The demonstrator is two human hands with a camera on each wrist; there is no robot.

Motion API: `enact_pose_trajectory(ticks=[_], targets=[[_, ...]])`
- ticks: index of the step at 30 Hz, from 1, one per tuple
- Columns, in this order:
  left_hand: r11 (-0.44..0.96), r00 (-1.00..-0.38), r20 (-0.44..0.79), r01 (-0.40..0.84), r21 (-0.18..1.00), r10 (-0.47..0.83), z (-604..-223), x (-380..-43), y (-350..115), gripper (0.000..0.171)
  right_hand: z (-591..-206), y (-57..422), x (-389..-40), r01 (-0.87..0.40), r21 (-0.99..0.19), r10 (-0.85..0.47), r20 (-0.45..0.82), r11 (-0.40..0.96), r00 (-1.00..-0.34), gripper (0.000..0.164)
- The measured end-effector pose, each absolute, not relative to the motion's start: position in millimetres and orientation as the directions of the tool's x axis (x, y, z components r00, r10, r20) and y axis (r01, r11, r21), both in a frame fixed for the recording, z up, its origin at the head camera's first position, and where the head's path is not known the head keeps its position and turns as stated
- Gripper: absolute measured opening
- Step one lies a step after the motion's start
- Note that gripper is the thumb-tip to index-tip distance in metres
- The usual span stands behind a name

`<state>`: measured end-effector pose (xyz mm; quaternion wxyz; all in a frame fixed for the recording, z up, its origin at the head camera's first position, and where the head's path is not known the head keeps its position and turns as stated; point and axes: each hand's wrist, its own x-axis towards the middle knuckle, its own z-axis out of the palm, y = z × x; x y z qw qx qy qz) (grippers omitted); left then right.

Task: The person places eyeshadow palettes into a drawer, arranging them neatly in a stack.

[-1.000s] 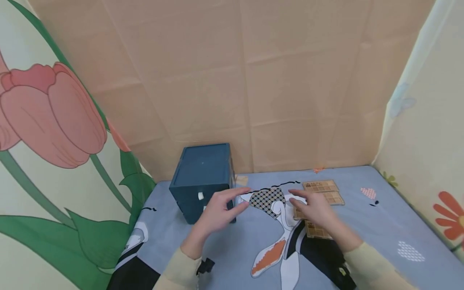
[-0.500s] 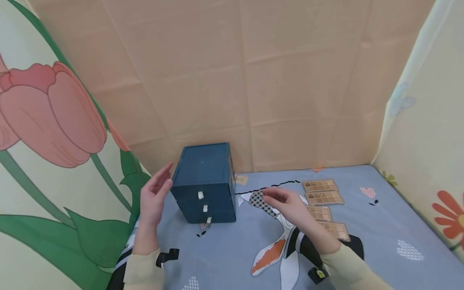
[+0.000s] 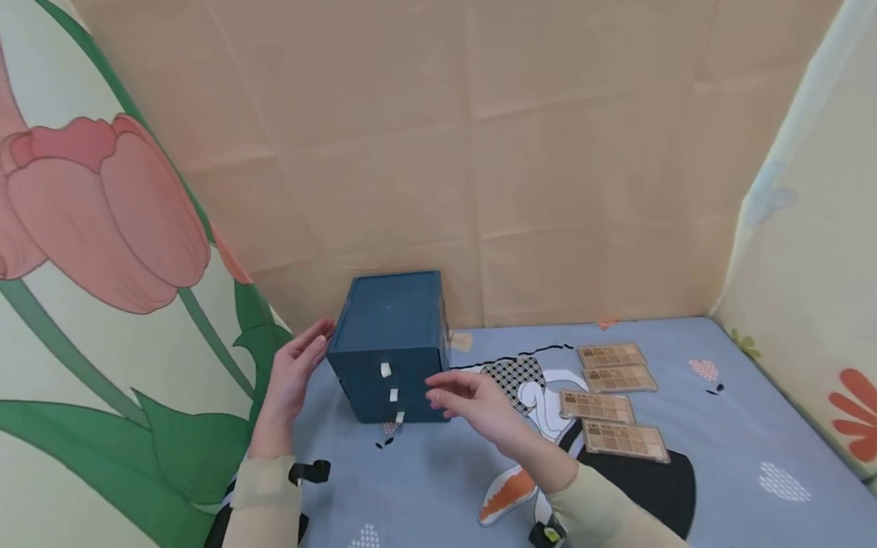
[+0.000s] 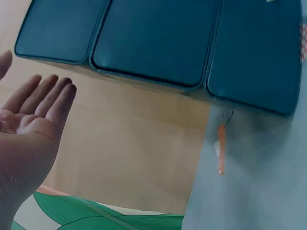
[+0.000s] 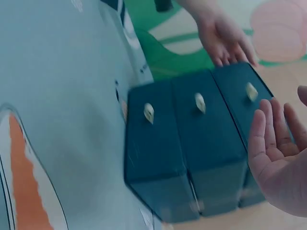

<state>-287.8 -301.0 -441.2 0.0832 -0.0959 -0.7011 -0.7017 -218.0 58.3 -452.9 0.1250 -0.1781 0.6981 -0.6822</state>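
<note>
A dark blue box of three stacked drawers [image 3: 393, 312] stands at the back of the table, with small pale pull tabs [image 3: 386, 370] on its front. Beside its left side is my left hand [image 3: 294, 373], fingers extended and nothing in them. My right hand [image 3: 479, 407] hovers at the front right corner of the box, fingers loosely bent and holding nothing. In the right wrist view the box lies between the right hand [image 5: 283, 163] and the left hand [image 5: 228, 40]. The left wrist view has the drawer fronts [image 4: 153, 40] beyond the left fingertips.
Several flat palettes with pans in rows [image 3: 625, 441] lie on the right part of the blue patterned tablecloth [image 3: 726, 426]. A tan sheet [image 3: 384, 137] hangs behind the table. Flower-printed walls [image 3: 144, 221] close off both sides.
My left hand has moved left from in front of the box to its left side. The right hand has moved left from over the palettes toward the box, leaving the palettes in full view.
</note>
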Motion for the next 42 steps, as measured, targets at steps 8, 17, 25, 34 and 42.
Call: enact_pose_trajectory(ticks=[8, 17, 25, 34, 42], targets=[[0.106, -0.975, 0.196, 0.207, 0.973, 0.105, -436.4, -293.5, -305.7, 0.058, -457.3, 24.9, -213.1, -0.004, -0.999, -0.422, 0.018, -0.034, -0.906, 0.042], [0.201, -0.974, 0.172, 0.201, 0.959, 0.149, -433.1, -297.6, -313.2, 0.056, -457.0, 5.2, -218.0, 0.053, -0.993, -0.363, -0.012, -0.104, -0.932, 0.047], [0.257, -0.969, 0.156, 0.203, 0.945, 0.193, -430.4, -301.8, -318.1, 0.055, -458.8, -3.5, -223.7, 0.126, -0.979, -0.333, -0.068, -0.158, -0.941, 0.049], [0.298, -0.968, 0.145, 0.202, 0.933, 0.204, -427.5, -303.6, -322.7, 0.055, -458.3, -9.7, -226.0, 0.137, -0.977, -0.32, -0.08, -0.161, -0.944, 0.046], [0.3, -0.964, 0.147, 0.212, 0.93, 0.223, -425.3, -307.3, -325.6, 0.054, -455.8, -22.3, -226.4, 0.141, -0.977, -0.308, -0.085, -0.162, -0.948, 0.045]])
